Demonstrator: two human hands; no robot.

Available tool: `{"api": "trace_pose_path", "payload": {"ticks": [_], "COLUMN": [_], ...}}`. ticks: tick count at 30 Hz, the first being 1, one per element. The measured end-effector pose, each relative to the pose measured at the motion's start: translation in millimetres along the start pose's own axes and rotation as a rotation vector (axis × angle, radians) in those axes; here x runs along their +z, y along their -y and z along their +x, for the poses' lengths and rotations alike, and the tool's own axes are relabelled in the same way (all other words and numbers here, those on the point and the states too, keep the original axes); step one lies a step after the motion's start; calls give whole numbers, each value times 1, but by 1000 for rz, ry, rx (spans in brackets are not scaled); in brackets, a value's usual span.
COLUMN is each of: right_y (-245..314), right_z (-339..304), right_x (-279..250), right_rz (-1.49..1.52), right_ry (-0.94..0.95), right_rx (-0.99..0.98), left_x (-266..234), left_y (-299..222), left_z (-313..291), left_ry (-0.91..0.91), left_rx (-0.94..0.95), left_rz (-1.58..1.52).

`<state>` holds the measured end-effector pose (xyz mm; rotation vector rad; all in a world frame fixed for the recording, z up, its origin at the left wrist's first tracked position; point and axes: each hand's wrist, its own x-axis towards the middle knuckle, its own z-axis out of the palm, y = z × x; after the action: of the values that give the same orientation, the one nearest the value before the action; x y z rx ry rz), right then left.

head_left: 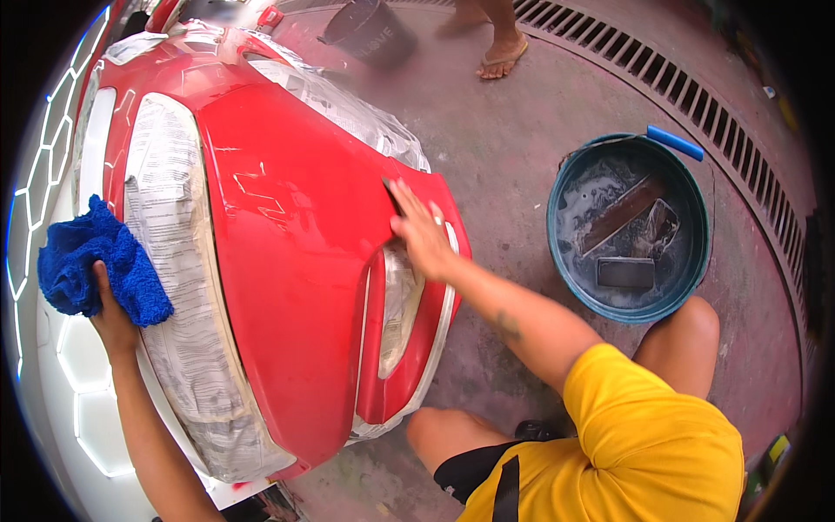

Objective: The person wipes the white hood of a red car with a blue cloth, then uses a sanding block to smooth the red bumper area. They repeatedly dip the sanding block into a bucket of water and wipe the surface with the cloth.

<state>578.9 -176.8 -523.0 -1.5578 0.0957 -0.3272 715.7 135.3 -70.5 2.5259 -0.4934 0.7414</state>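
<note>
Blue cloth (pixel 74 257): bunched in the left hand (pixel 113 317), gripped against the car's side.
Red panel (pixel 296 191): under the right hand (pixel 424 239), which lies flat, fingers extended.
Dark piece (pixel 390 193): beside the right hand's index finger; whether it is gripped, I cannot tell.
Masking paper (pixel 170 261): between both hands.
Bucket (pixel 701 222): right of the right hand, well apart, holding cloudy water and a dark block (pixel 624 272).

A crumpled blue cloth (pixel 96 265) is held left of a glossy red panel (pixel 287 235) with a dark piece (pixel 391 195) against it.
</note>
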Motion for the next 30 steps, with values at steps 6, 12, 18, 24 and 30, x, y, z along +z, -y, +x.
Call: {"api": "trace_pose_path", "payload": {"ticks": [6, 12, 18, 24, 30], "right_y": [-7, -14, -18, -12, -18], "right_z": [-51, -2, 3, -34, 30], "right_x": [6, -3, -5, 1, -6], "right_rz": [-124, -89, -118, -111, -19], "right_ry": [-20, 18, 11, 48, 41], "right_rx": [-174, -110, -111, -109, -73], "left_x": [-3, -11, -11, -14, -20], "left_y": [7, 21, 15, 15, 31], "left_z": [-5, 3, 2, -3, 7], "left_ry": [-29, -14, -17, -15, 2], "left_rx": [98, 100, -42, -68, 20], "left_rz": [94, 98, -34, -64, 4]}}
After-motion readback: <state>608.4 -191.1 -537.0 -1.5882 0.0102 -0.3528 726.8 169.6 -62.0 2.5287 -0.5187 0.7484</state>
